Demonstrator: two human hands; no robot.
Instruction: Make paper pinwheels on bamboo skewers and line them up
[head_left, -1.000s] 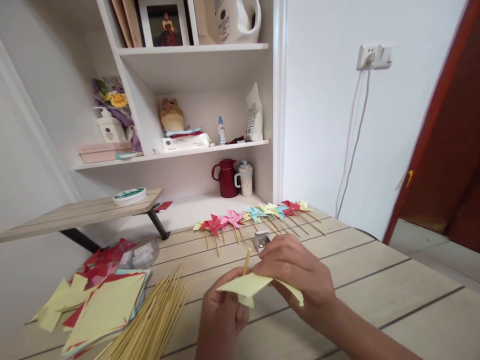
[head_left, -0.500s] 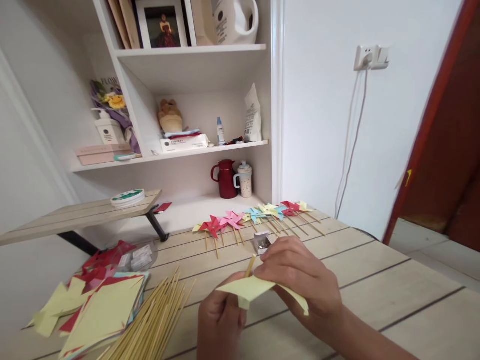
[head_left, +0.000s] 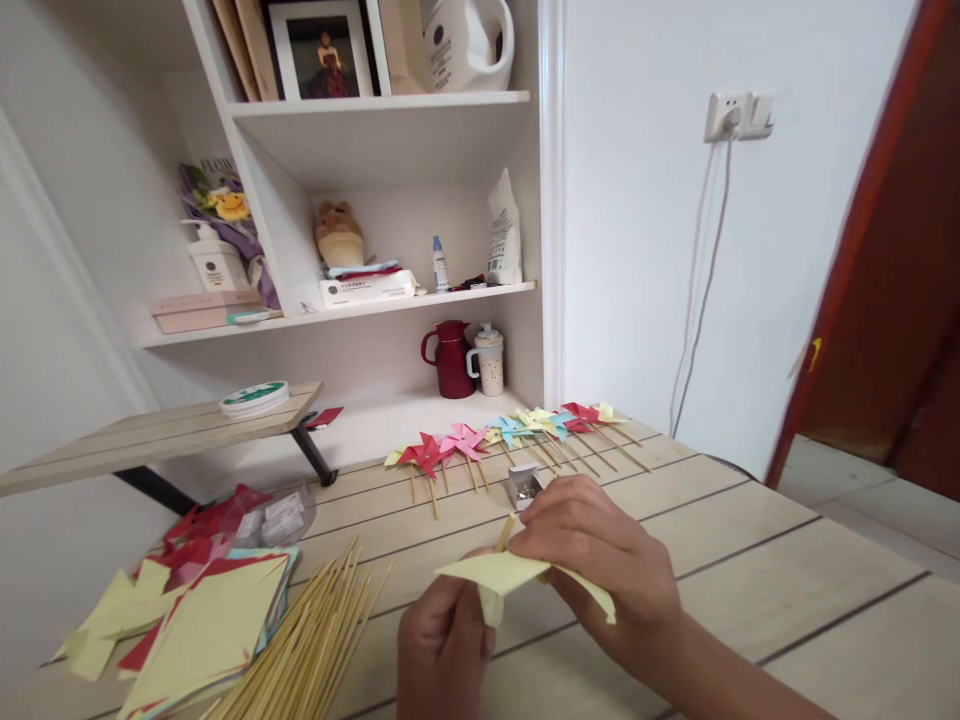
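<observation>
Just above the tabletop, a yellow paper pinwheel (head_left: 498, 572) is held between my two hands, its blades bent outward. The tip of a bamboo stick (head_left: 505, 532) pokes up behind the paper. My left hand (head_left: 444, 640) is closed low on the stick, thumb on top, with most of the stick hidden. Curled over the pinwheel's middle, my right hand (head_left: 611, 560) grips it from the right; its fingertips are partly out of sight. Right behind the hands sits a small open box (head_left: 525, 486) with tiny metal pieces inside.
Several finished pinwheels (head_left: 466, 438) lie in a row along the table's back. To the left are a bundle of bamboo sticks (head_left: 311, 630), a stack of coloured paper squares (head_left: 217, 625) and cut paper pieces (head_left: 112, 615). A raised wooden stand (head_left: 165, 430) overhangs the back left.
Both hands stay nearly in place on the pinwheel and stick. The paper's lower flap beside my left thumb has shifted slightly, and the camera view has moved a little.
</observation>
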